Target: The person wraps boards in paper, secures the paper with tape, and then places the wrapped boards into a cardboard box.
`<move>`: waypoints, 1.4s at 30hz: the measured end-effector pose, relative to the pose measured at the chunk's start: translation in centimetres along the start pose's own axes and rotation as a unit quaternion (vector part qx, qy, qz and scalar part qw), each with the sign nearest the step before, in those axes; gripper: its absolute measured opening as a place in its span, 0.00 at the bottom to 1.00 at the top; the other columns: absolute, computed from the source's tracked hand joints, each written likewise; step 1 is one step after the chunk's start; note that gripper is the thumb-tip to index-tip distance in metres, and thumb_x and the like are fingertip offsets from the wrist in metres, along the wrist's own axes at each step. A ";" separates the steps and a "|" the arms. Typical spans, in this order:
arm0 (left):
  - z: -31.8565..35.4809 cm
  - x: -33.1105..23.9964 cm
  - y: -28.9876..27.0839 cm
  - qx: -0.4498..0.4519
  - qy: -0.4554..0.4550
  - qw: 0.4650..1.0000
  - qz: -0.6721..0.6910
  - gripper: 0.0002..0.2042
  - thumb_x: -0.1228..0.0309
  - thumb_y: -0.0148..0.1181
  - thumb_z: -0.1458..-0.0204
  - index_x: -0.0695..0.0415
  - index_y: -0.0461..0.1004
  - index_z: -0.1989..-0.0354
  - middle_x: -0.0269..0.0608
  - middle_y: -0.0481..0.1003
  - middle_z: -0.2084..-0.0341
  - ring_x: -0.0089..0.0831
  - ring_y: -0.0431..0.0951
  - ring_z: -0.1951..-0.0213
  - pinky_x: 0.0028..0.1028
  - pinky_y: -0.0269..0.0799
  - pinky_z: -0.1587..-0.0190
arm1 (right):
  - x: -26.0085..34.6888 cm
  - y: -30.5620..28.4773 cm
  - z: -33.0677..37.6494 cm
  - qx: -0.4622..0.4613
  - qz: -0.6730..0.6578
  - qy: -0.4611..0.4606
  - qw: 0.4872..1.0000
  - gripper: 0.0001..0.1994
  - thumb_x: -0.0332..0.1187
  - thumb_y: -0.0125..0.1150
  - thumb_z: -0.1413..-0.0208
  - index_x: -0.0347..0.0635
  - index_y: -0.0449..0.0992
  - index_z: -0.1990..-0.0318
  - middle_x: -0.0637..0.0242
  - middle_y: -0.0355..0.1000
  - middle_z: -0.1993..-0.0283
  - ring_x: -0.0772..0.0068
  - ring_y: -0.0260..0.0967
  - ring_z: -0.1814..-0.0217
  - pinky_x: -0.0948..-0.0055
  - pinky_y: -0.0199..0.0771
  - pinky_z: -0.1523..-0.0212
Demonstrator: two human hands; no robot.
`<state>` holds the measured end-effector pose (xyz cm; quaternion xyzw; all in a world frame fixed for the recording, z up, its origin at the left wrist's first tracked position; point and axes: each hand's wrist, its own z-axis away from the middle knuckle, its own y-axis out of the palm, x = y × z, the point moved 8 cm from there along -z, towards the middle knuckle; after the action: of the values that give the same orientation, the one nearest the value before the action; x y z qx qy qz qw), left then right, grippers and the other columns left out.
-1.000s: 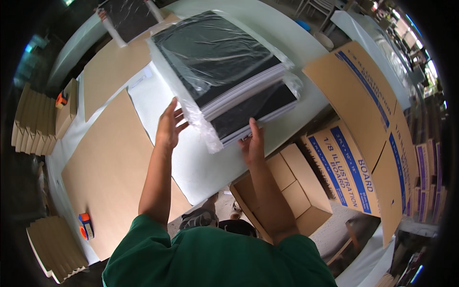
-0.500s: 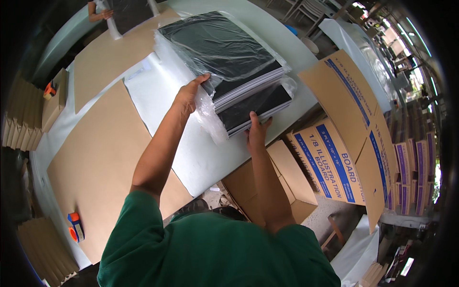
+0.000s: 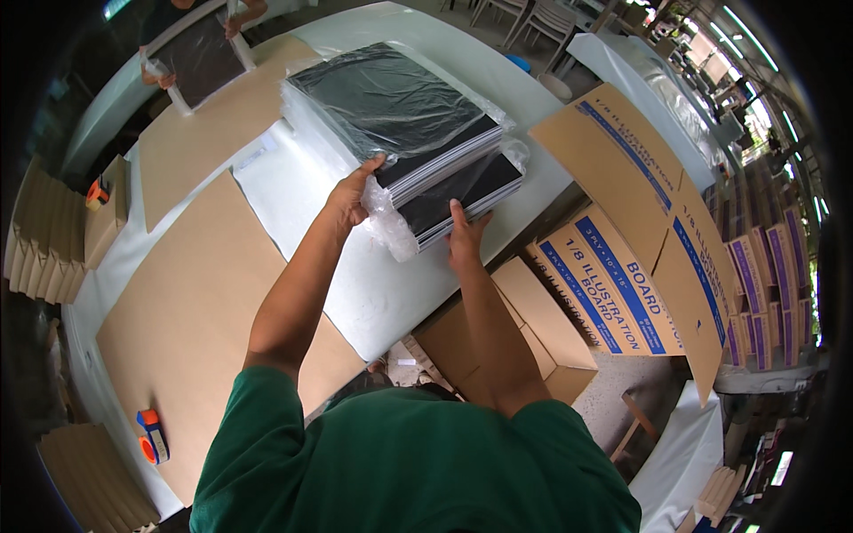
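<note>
Two stacks of black boards with pale edges lie in clear plastic on the table. The larger upper stack [image 3: 382,98] lies farther away; the smaller lower stack [image 3: 462,191] sticks out toward me. My left hand [image 3: 354,191] grips the left near corner of the upper stack, with its thumb on top and crumpled plastic wrap [image 3: 389,226] beneath it. My right hand [image 3: 464,238] is closed on the near edge of the lower stack, thumb on its top face. Some of the fingers of both hands are hidden under the boards and wrap.
Brown cardboard sheets [image 3: 213,311] cover the table's left side, with a blue and orange tape dispenser [image 3: 153,437] on them. An open carton [image 3: 524,329] stands below the table edge, beside printed cartons [image 3: 604,284]. Across the table a person holds a framed dark panel [image 3: 200,58].
Both of my hands keep their holds, and the stacks have barely moved. The person across the table has lowered the dark panel and turned it, and more of their arms shows.
</note>
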<state>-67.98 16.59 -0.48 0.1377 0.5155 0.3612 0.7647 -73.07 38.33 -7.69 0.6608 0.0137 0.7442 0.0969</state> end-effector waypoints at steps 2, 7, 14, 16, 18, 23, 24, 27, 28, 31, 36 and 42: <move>0.7 0.0 1.7 0.018 -0.027 0.999 -0.018 0.21 0.61 0.62 0.57 0.57 0.67 0.55 0.42 0.72 0.60 0.38 0.74 0.61 0.39 0.71 0.55 | 2.5 -0.5 -0.5 -0.084 0.130 -0.123 0.980 0.52 0.43 0.67 0.58 0.42 0.30 0.35 0.57 0.42 0.34 0.53 0.39 0.33 0.51 0.45 0.40; 1.5 -1.9 -1.5 -0.028 -0.031 0.999 -0.010 0.25 0.58 0.68 0.63 0.56 0.66 0.57 0.39 0.67 0.59 0.36 0.68 0.56 0.40 0.68 0.55 | 11.1 3.9 -3.2 -0.033 0.497 -0.182 0.848 0.57 0.42 0.72 0.66 0.36 0.32 0.35 0.51 0.42 0.33 0.48 0.26 0.30 0.48 0.26 0.36; 5.2 -5.5 -1.3 -0.052 -0.065 0.995 -0.061 0.37 0.50 0.66 0.63 0.57 0.56 0.48 0.42 0.59 0.59 0.33 0.62 0.56 0.43 0.64 0.55 | 10.2 1.6 -13.5 0.134 0.555 -0.051 0.820 0.57 0.47 0.76 0.80 0.35 0.50 0.38 0.49 0.53 0.37 0.54 0.48 0.34 0.62 0.47 0.37; 4.6 -3.9 -1.0 -0.035 -0.071 0.995 -0.064 0.44 0.51 0.66 0.63 0.60 0.49 0.41 0.47 0.57 0.54 0.37 0.60 0.52 0.46 0.63 0.52 | 9.7 0.8 -15.5 0.120 0.550 -0.067 0.824 0.55 0.46 0.76 0.79 0.35 0.53 0.39 0.48 0.54 0.38 0.54 0.49 0.35 0.65 0.49 0.38; 4.5 -3.3 -4.4 -0.073 -0.087 0.993 -0.032 0.49 0.51 0.67 0.65 0.59 0.44 0.39 0.52 0.55 0.50 0.42 0.59 0.49 0.52 0.60 0.49 | 8.6 3.5 -13.1 0.119 0.550 -0.045 0.825 0.52 0.46 0.75 0.76 0.36 0.54 0.39 0.48 0.54 0.39 0.53 0.49 0.35 0.65 0.48 0.37; 0.9 -0.7 -2.2 -0.008 -0.107 0.993 -0.044 0.53 0.48 0.68 0.67 0.55 0.41 0.36 0.55 0.49 0.41 0.49 0.54 0.41 0.56 0.53 0.46 | 7.8 0.5 -14.6 0.151 0.549 -0.038 0.821 0.47 0.51 0.69 0.65 0.58 0.50 0.36 0.55 0.42 0.34 0.57 0.32 0.30 0.56 0.39 0.36; -0.4 -1.9 -3.8 0.000 -0.106 0.993 -0.053 0.52 0.48 0.68 0.67 0.54 0.41 0.36 0.53 0.50 0.41 0.48 0.54 0.41 0.56 0.53 0.46 | 8.6 2.1 -13.7 0.153 0.532 -0.046 0.832 0.45 0.50 0.68 0.64 0.58 0.51 0.36 0.55 0.41 0.33 0.57 0.31 0.30 0.57 0.39 0.36; 0.1 -0.8 -0.2 0.046 -0.114 0.992 -0.024 0.30 0.52 0.64 0.60 0.53 0.65 0.49 0.45 0.70 0.54 0.43 0.70 0.53 0.51 0.61 0.49 | 9.1 0.7 -11.5 0.115 0.524 -0.060 0.842 0.34 0.45 0.68 0.61 0.59 0.64 0.42 0.53 0.41 0.33 0.56 0.33 0.30 0.61 0.38 0.34; -0.6 -1.5 -1.0 0.063 -0.095 0.993 -0.014 0.28 0.53 0.63 0.59 0.55 0.66 0.51 0.45 0.71 0.57 0.43 0.72 0.56 0.49 0.65 0.52 | 9.7 1.2 -11.0 0.119 0.516 -0.083 0.844 0.31 0.44 0.67 0.61 0.61 0.66 0.44 0.53 0.41 0.33 0.55 0.32 0.30 0.62 0.38 0.34; -2.0 -2.9 -2.4 0.082 -0.066 0.994 0.018 0.22 0.56 0.63 0.57 0.60 0.71 0.59 0.47 0.75 0.64 0.42 0.76 0.64 0.40 0.74 0.59 | 10.2 0.6 -11.2 0.106 0.487 -0.130 0.857 0.19 0.42 0.66 0.59 0.66 0.76 0.55 0.57 0.43 0.33 0.55 0.30 0.30 0.61 0.33 0.33; -1.1 -3.9 -4.9 0.044 -0.007 0.999 -0.013 0.24 0.58 0.66 0.61 0.59 0.70 0.58 0.46 0.75 0.65 0.40 0.76 0.65 0.38 0.74 0.60 | 10.0 0.9 -11.0 0.128 0.463 -0.140 0.866 0.10 0.40 0.64 0.57 0.65 0.80 0.64 0.61 0.45 0.33 0.51 0.24 0.30 0.54 0.29 0.34; 3.5 -3.1 -7.4 -0.002 0.025 0.996 -0.091 0.31 0.54 0.67 0.62 0.59 0.65 0.52 0.44 0.71 0.61 0.37 0.74 0.62 0.35 0.72 0.58 | 9.5 2.3 -11.0 0.111 0.558 -0.146 0.809 0.22 0.42 0.51 0.47 0.60 0.63 0.43 0.58 0.48 0.35 0.50 0.27 0.29 0.54 0.28 0.35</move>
<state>-62.53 9.84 -1.14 0.0797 0.5439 0.2945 0.7817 -85.25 38.84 0.58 0.6614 -0.2897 0.5585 -0.4083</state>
